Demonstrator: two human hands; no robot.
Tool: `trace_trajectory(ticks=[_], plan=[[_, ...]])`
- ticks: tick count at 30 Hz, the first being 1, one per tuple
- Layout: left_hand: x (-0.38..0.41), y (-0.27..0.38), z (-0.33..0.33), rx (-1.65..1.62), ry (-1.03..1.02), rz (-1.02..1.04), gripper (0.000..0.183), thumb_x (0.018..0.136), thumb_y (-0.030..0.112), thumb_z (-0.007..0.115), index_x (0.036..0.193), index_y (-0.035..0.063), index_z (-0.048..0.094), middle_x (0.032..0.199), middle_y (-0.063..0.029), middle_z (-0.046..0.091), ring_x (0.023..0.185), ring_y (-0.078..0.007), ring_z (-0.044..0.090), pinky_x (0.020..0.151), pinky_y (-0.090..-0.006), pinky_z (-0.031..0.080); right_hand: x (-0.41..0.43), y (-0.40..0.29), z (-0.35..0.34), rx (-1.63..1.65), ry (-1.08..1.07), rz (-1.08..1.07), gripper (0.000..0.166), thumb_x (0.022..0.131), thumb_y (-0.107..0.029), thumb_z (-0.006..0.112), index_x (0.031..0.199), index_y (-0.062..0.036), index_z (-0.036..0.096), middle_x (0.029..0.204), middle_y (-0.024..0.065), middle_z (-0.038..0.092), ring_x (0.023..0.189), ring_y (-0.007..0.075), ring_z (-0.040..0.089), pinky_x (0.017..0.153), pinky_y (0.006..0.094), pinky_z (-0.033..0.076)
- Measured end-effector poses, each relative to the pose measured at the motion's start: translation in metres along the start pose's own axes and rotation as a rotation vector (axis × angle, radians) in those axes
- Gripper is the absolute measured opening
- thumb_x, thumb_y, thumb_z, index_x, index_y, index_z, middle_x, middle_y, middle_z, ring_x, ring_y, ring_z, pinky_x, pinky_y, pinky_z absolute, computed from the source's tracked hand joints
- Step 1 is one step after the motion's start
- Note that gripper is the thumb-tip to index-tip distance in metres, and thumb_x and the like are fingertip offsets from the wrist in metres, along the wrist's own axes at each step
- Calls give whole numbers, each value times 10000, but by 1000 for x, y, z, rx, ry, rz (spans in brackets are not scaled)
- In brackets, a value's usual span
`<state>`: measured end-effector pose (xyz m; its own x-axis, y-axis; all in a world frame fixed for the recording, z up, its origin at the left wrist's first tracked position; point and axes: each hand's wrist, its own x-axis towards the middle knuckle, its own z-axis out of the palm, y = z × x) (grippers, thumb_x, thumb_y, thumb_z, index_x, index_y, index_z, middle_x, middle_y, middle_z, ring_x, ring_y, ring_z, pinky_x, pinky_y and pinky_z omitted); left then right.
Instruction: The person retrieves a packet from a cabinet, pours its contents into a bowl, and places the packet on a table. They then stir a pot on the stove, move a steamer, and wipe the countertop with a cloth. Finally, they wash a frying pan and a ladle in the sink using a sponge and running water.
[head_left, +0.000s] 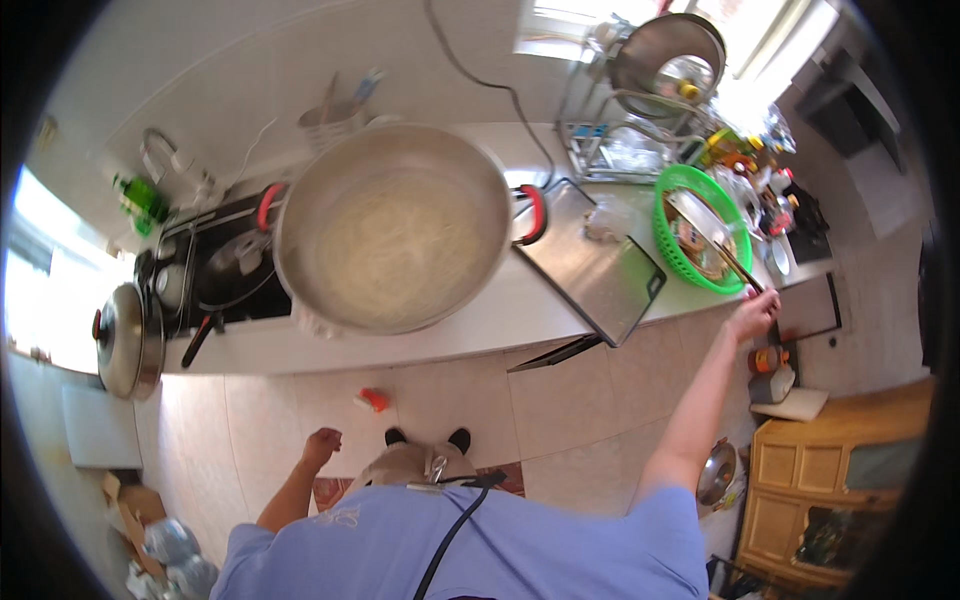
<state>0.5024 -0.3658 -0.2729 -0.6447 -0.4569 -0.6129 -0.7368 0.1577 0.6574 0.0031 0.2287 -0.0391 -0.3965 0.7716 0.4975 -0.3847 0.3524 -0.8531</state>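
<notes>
At the right end of the counter, my right hand (754, 313) grips the slim brown handle of a broad-bladed kitchen knife (703, 217). Its pale metal blade lies across a green plastic basket (667, 251), over packaged items inside. My left hand (321, 448) hangs low at my side above the floor, fingers curled, with nothing visible in it. In front of me sits a very large round metal pan (300, 240) with red-and-black handles, a pale layer covering its bottom. Beside it lies a metal cutting board (592, 262), a clear plastic bag (606, 219) on its far part.
On the left are a black cooktop (225, 300) with a small frying pan (240, 270) and a lidded pot (127, 341). A dish rack (600, 169) and bottles crowd the back right. A cabinet door (555, 354) juts below the counter. A red-and-white object (373, 400) lies on the floor.
</notes>
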Motion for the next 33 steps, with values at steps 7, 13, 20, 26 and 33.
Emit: trace_trajectory(ticks=[7, 13, 20, 26, 33], plan=[[2, -10, -4, -88, -30, 44, 210, 798, 199, 521, 841, -1, 570, 641, -55, 576, 577, -118, 547, 563, -260, 461, -104, -157, 66, 367, -711, 198, 151, 824, -195, 539, 846, -49, 512, 777, 43, 552, 541, 106, 542, 477, 192, 473], [-5, -19, -30, -277, -4, 40, 208, 812, 169, 506, 888, -16, 563, 700, -70, 572, 617, -127, 549, 585, -251, 473, -249, -192, 171, 41, -1290, -99, 216, 806, -229, 550, 880, -32, 599, 728, 28, 596, 660, 120, 577, 564, 212, 440], [-27, -102, -65, -444, 139, -105, 208, 800, 161, 529, 884, -27, 556, 685, -83, 575, 596, -139, 550, 552, -256, 464, -327, -212, 195, -78, -1462, 30, 299, 791, -300, 551, 841, -11, 613, 714, 61, 615, 624, 132, 585, 550, 229, 433], [-42, -149, -57, -597, 197, -242, 197, 794, 144, 545, 882, -33, 551, 685, -90, 572, 597, -157, 554, 538, -271, 479, -346, -253, 201, 213, -1463, 167, 302, 781, -291, 558, 806, 5, 609, 660, 49, 602, 558, 109, 563, 528, 230, 425], [-34, -100, -39, -605, 167, -194, 199, 795, 135, 542, 887, -41, 557, 690, -98, 572, 603, -154, 561, 529, -264, 487, -376, -222, 214, -14, -1414, 47, 249, 778, -252, 554, 760, -10, 612, 592, 55, 573, 551, 105, 584, 540, 253, 441]])
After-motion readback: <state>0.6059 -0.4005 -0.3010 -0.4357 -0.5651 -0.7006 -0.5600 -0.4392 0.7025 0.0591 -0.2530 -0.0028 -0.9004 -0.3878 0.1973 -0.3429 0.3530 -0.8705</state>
